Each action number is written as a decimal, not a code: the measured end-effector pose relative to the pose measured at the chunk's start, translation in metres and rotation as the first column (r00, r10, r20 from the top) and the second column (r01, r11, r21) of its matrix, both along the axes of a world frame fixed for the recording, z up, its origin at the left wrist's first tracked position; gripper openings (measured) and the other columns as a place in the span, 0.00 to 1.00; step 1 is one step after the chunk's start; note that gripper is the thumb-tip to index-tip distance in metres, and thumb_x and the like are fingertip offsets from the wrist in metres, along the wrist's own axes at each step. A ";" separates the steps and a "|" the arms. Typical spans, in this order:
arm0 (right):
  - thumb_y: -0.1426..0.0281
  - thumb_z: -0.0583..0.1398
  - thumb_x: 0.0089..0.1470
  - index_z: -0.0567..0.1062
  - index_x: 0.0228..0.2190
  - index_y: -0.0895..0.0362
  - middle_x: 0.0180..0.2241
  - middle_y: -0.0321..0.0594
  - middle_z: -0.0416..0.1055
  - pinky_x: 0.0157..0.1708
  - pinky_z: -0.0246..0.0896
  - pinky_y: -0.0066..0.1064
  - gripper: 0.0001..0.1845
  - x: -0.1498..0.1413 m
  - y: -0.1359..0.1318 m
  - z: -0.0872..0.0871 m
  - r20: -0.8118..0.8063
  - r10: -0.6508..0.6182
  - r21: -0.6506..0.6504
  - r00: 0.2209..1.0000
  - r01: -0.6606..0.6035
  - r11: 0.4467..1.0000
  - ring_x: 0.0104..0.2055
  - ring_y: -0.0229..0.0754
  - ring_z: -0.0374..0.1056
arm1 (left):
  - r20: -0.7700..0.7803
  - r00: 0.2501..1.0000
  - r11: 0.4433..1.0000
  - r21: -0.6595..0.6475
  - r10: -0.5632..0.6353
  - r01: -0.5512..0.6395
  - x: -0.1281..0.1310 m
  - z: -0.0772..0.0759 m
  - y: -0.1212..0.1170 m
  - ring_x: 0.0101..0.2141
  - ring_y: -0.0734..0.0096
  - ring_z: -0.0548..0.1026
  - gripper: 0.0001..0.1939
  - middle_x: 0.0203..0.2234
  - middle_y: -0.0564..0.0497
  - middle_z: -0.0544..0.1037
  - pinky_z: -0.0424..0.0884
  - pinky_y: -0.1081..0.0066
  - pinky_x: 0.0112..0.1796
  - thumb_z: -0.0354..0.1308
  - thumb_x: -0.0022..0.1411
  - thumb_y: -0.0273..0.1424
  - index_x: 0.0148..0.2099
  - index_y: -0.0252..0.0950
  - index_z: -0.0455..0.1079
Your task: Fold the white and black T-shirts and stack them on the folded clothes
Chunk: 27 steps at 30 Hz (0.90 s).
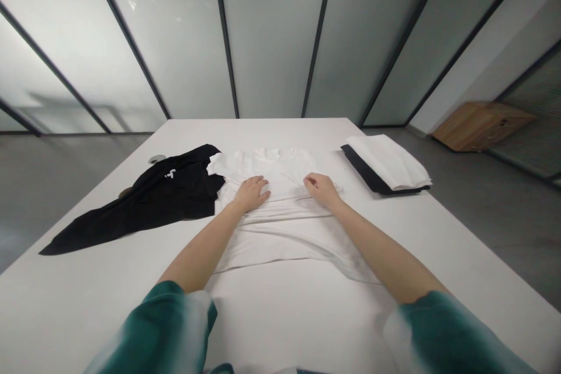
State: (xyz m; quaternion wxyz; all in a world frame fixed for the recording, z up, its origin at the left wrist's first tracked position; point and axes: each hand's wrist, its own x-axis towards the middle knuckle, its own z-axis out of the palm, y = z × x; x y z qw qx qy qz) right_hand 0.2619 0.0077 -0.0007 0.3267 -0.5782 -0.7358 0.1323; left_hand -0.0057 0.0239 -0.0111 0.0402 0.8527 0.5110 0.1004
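Observation:
A white T-shirt (280, 242) lies spread on the table, its collar at the far side and its lower hem towards me. Creases run across its middle. My left hand (253, 193) rests flat on the left part of the shirt, fingers stretched out. On the right part, my right hand (321, 188) has its fingers pinched together on the shirt's fabric, with a small fold raised beside the fingertips. The right sleeve is partly hidden behind this hand.
Left of the shirt lies a black garment (162, 193) with a small white print, touching the shirt's edge. A grey-white round object (156, 159) sits behind it. Folded white cloth (388, 160) lies on folded black cloth (366, 172) at the right edge of the white table (280, 315).

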 end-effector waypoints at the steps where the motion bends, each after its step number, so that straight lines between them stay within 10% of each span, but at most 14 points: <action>1: 0.67 0.55 0.55 0.77 0.29 0.56 0.26 0.39 0.76 0.32 0.57 0.29 0.12 0.003 -0.001 -0.003 -0.032 -0.034 -0.010 0.999 0.034 0.999 0.28 0.40 0.67 | 0.003 1.000 1.000 0.000 0.000 0.000 0.000 0.000 0.000 0.60 0.57 0.65 0.23 0.61 0.43 0.67 0.61 0.57 0.60 0.50 0.67 0.40 0.60 0.38 0.67; 9: 0.64 0.57 0.53 0.78 0.29 0.54 0.25 0.36 0.75 0.30 0.56 0.29 0.11 0.014 0.003 -0.022 -0.103 -0.147 -0.113 0.984 0.136 0.984 0.28 0.40 0.67 | 0.157 0.988 1.000 0.023 -0.010 0.006 -0.003 -0.007 0.004 0.58 0.56 0.67 0.21 0.58 0.42 0.71 0.62 0.56 0.59 0.53 0.64 0.36 0.57 0.36 0.69; 13: 0.65 0.57 0.53 0.78 0.29 0.54 0.26 0.37 0.76 0.30 0.56 0.29 0.10 0.012 0.001 -0.018 -0.088 -0.144 -0.104 0.986 0.135 0.985 0.28 0.40 0.67 | 0.455 0.873 0.968 0.082 0.176 -0.238 -0.013 -0.003 0.021 0.50 0.58 0.72 0.14 0.46 0.43 0.77 0.67 0.59 0.53 0.53 0.63 0.34 0.48 0.36 0.72; 20: 0.66 0.57 0.54 0.78 0.30 0.55 0.27 0.38 0.77 0.32 0.58 0.29 0.11 0.011 0.001 -0.019 -0.078 -0.117 -0.113 0.990 0.108 0.988 0.29 0.40 0.67 | 0.592 0.537 0.710 -0.087 0.601 -0.699 -0.073 0.026 0.062 0.45 0.58 0.74 0.10 0.42 0.43 0.77 0.68 0.60 0.48 0.51 0.62 0.30 0.43 0.37 0.71; 24: 0.66 0.56 0.54 0.78 0.30 0.55 0.28 0.38 0.77 0.32 0.58 0.29 0.11 0.012 0.003 -0.022 -0.072 -0.094 -0.099 0.993 0.087 0.991 0.30 0.40 0.67 | 0.469 0.444 0.536 -0.079 0.764 -0.840 -0.107 0.034 0.072 0.53 0.46 0.69 0.13 0.49 0.38 0.75 0.63 0.51 0.51 0.56 0.59 0.33 0.46 0.37 0.70; 27: 0.66 0.56 0.55 0.78 0.30 0.55 0.28 0.38 0.76 0.32 0.57 0.29 0.12 0.012 0.003 -0.023 -0.060 -0.091 -0.090 0.994 0.085 0.992 0.30 0.40 0.67 | 0.282 0.464 0.524 -0.195 0.840 -0.829 -0.122 0.032 0.079 0.55 0.38 0.68 0.15 0.48 0.31 0.75 0.61 0.46 0.52 0.62 0.54 0.39 0.41 0.34 0.71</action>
